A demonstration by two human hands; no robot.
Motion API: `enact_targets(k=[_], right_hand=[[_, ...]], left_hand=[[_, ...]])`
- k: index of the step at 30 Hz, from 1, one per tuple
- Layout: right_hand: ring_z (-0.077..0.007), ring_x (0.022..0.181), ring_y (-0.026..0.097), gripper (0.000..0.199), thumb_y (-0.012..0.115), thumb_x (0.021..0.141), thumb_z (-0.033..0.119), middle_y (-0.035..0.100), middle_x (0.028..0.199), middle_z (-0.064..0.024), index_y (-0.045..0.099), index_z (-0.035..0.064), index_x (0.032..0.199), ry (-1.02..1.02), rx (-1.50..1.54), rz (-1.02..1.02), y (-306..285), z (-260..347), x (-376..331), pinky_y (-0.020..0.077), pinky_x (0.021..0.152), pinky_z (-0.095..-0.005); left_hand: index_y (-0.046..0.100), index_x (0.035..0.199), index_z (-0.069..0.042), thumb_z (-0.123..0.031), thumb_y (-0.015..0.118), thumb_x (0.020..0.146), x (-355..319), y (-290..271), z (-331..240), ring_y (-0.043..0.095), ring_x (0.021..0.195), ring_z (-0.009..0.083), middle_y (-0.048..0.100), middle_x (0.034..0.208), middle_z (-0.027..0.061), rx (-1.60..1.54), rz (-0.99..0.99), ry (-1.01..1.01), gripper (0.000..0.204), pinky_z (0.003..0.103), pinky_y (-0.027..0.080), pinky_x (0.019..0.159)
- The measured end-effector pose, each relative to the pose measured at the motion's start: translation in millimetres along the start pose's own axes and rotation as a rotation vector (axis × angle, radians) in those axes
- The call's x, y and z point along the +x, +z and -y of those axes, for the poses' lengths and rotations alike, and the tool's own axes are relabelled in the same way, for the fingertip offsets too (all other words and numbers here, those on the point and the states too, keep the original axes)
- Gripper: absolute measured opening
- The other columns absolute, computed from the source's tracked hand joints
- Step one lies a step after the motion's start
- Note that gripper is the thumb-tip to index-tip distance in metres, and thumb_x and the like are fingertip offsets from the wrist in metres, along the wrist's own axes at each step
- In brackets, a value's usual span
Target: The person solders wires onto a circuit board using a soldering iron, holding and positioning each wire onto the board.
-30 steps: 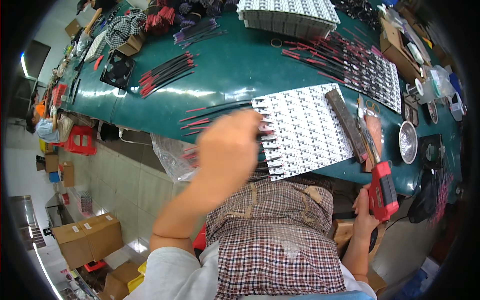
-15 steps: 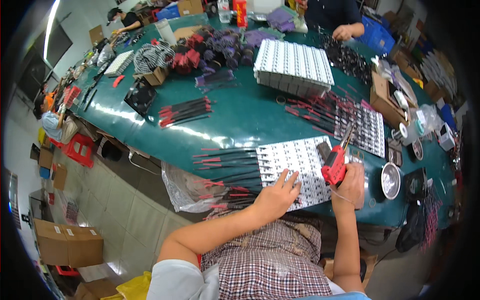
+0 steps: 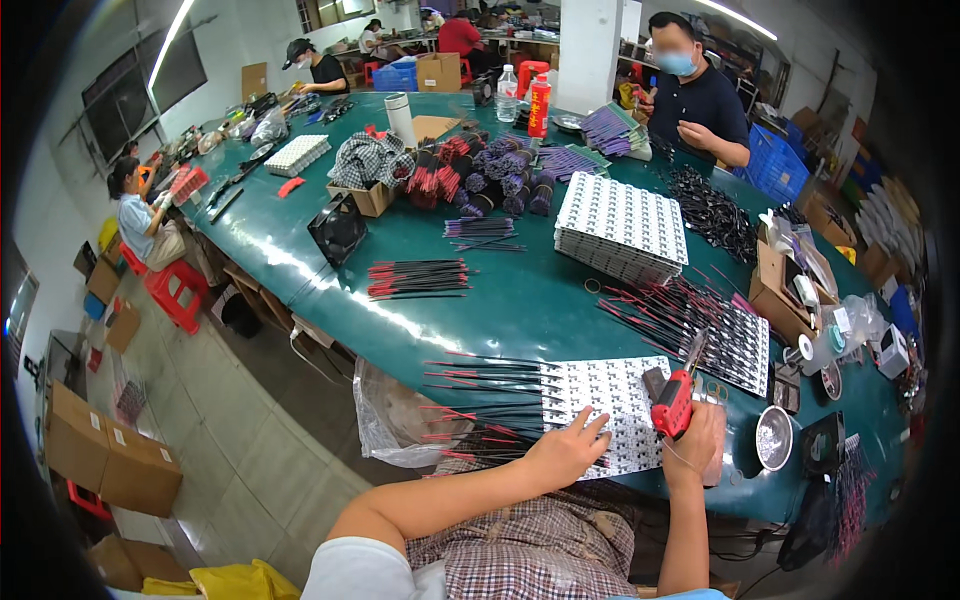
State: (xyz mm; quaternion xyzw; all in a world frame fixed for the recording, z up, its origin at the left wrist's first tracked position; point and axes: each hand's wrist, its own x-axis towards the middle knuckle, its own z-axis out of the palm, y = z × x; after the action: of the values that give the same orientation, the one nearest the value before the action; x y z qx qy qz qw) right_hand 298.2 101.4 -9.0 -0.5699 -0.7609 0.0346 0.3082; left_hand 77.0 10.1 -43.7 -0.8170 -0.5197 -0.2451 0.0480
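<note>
A white panel (image 3: 590, 378) with rows of small metal parts lies at the table's near edge. Black wires (image 3: 485, 388) with red ends reach out from its left side. Resting on the panel's lower part is my left hand (image 3: 568, 456), fingers spread, with nothing visible in its grip. My right hand (image 3: 697, 442) is wrapped round the red handle of a soldering gun (image 3: 674, 402) beside the panel's right edge. Its metal tip points up and away from me. A small dark block (image 3: 655, 384) sits at the panel's upper right corner.
Stacked white panels (image 3: 620, 215) stand farther back, near another wired panel (image 3: 735, 345). Wire bundles (image 3: 418, 280) lie to the left. A metal bowl (image 3: 773, 438) is at right, close to my right hand. Across the table, a masked person (image 3: 700, 110) handles small parts.
The view has tilted upward, bringing more of the room into sight. Both hands keep about the same places relative to the panel, and the soldering gun stays in my right hand.
</note>
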Motion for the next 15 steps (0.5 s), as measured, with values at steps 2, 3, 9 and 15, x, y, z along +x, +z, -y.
enact_targets(k=[2,3,9,15], right_hand=[[-0.0411,0.107,0.057,0.060,0.080,0.063,-0.005,0.058,0.112,-0.0156,0.054,0.0060,0.116,-0.064,-0.013,-0.028,1,0,-6,0.0464,0.087,-0.0460],[-0.0414,0.106,0.058,0.059,0.080,0.063,-0.005,0.059,0.113,-0.0159,0.055,0.0058,0.116,-0.120,-0.027,-0.060,3,1,-9,0.0468,0.087,-0.0460],[-0.0435,0.101,0.060,0.058,0.080,0.062,-0.004,0.061,0.109,-0.0175,0.056,0.0060,0.114,-0.135,-0.009,-0.092,-3,-7,-18,0.0481,0.084,-0.0457],[-0.0434,0.102,0.059,0.055,0.077,0.064,-0.005,0.061,0.110,-0.0184,0.056,0.0065,0.113,-0.123,-0.019,-0.150,-9,-3,-14,0.0477,0.085,-0.0458]], left_hand=[[0.063,0.123,-0.003,-0.008,0.062,0.081,-2,3,2,0.057,0.127,0.0385,0.056,0.140,0.0186,-0.017,-0.004,-0.014,0.043,0.033,0.062,0.069],[0.063,0.123,-0.003,-0.007,0.061,0.081,-3,3,3,0.057,0.127,0.0390,0.056,0.140,0.0188,-0.036,-0.003,-0.020,0.043,0.033,0.062,0.069],[0.064,0.119,0.001,-0.009,0.061,0.081,1,2,3,0.056,0.127,0.0425,0.057,0.136,0.0224,-0.031,-0.010,0.031,0.039,0.035,0.063,0.067],[0.063,0.121,-0.001,-0.007,0.059,0.082,-12,3,1,0.053,0.132,0.0396,0.053,0.143,0.0198,-0.022,0.055,-0.012,0.040,0.033,0.063,0.071]])
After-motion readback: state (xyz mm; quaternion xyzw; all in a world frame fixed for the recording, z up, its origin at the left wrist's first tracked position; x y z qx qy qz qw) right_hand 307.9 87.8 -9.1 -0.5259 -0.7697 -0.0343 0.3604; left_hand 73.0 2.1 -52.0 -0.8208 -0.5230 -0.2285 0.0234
